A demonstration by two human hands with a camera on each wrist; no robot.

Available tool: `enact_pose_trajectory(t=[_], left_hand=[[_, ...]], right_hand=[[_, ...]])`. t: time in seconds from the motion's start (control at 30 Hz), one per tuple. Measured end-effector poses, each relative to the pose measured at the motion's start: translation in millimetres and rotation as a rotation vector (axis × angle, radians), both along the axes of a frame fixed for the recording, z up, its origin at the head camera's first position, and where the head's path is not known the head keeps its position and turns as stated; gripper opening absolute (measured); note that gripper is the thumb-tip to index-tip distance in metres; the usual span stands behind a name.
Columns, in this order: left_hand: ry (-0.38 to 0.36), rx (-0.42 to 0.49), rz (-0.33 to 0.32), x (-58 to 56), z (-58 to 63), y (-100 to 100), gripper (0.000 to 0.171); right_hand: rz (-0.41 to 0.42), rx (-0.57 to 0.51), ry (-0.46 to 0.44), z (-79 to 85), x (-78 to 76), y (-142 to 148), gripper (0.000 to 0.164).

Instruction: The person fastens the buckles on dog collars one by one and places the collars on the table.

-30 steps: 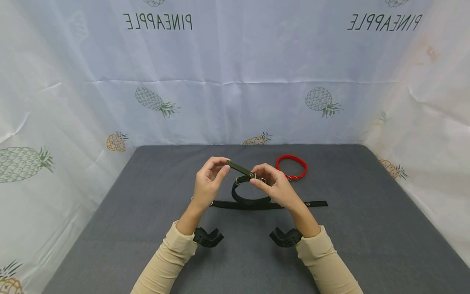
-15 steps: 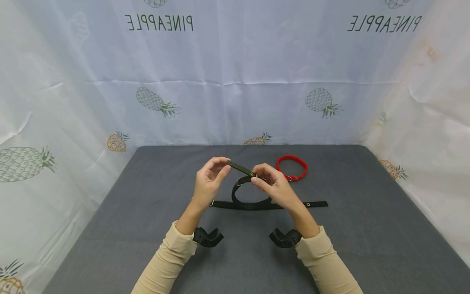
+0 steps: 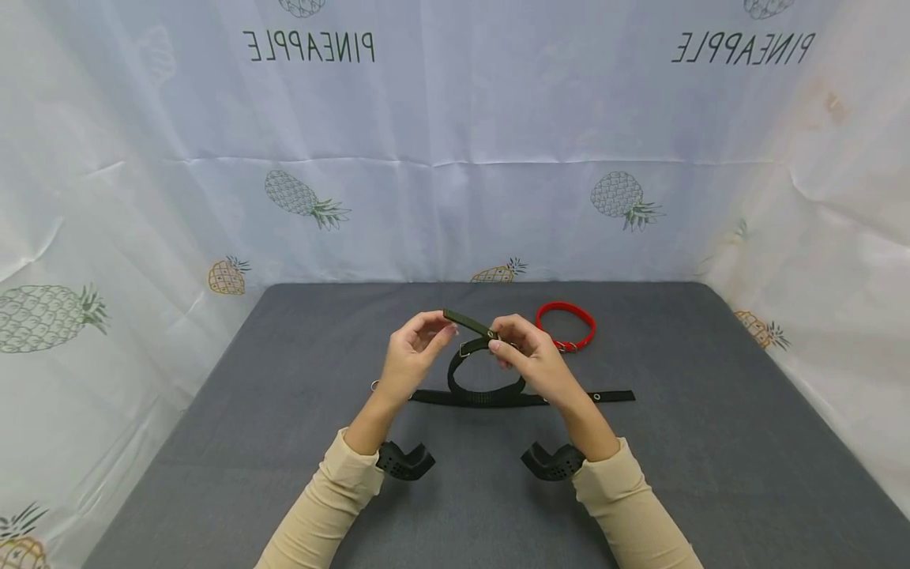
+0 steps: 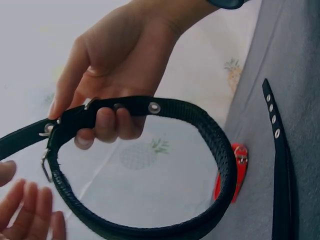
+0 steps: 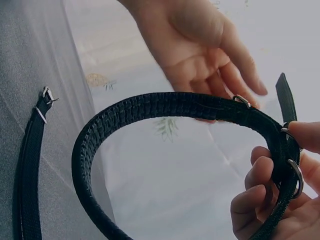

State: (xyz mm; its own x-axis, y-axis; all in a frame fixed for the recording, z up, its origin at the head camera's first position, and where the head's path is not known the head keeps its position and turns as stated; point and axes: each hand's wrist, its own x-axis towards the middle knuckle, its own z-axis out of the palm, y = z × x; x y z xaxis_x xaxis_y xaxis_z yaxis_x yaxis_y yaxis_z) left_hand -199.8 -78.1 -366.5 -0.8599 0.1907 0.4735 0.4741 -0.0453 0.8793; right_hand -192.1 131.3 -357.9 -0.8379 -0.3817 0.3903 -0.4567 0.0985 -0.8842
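A dark green buckled collar (image 3: 483, 394) is held up as a loop above the table, its short strap end pointing up and left. My right hand (image 3: 535, 356) pinches it at the buckle between thumb and fingers; in the right wrist view the fingers (image 5: 257, 172) curl round the overlapped straps. Beside the free strap end, my left hand (image 3: 412, 354) has loosely bent fingers with nothing between them. The left wrist view shows its fingertips (image 4: 31, 205) below the strap, apart from it. Eyelets and metal rings show on the collar.
A second dark collar (image 3: 614, 395) lies stretched flat on the grey table (image 3: 284, 474), behind the raised loop. Farther back on the right lies a red collar (image 3: 584, 314), fastened in a ring. A pineapple-print curtain (image 3: 455, 221) closes off the back and sides.
My left hand has let go of the strap end and shifted slightly right and down, leaving the tip free. My right hand still pinches the collar at the buckle.
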Motion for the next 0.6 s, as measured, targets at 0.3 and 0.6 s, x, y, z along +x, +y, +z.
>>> enact_pose_trajectory(t=[0.3, 0.6], left_hand=[[-0.126, -0.122, -0.130, 1.7, -4.5, 4.9, 0.029], [-0.270, -0.072, -0.234, 4.4, -5.8, 9.9, 0.033]], right_hand=[[0.062, -0.003, -0.026, -4.1, 0.0, -3.2, 0.025], [0.087, -0.002, -0.052, -3.1, 1.3, -4.3, 0.025]])
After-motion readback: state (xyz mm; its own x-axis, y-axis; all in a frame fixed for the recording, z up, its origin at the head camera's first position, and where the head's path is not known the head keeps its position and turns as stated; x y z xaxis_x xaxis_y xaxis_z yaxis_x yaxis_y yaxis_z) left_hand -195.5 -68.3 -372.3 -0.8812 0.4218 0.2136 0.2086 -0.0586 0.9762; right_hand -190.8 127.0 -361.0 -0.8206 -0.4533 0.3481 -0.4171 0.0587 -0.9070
